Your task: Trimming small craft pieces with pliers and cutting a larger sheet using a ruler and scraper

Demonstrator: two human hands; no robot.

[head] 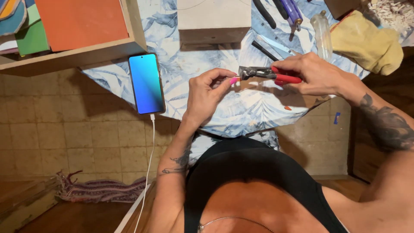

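My right hand [317, 75] grips red-handled nippers [267, 74] with dark metal jaws pointing left. My left hand [209, 95] pinches a small pale piece [238, 80] between thumb and fingers, held right at the jaws. Both hands hover over a table with a blue-and-white leaf-print cloth [241, 112]. A small orange chip [287, 108] lies on the cloth below the nippers.
A smartphone [146, 83] with a blue screen lies at the table's left edge, its white cable [148, 164] hanging down. A wooden tray with an orange panel [82, 23] stands at the left, a pale box [213, 19] behind, tools [284, 11], a clear bottle [322, 34] and a yellow cloth [368, 41] at the right.
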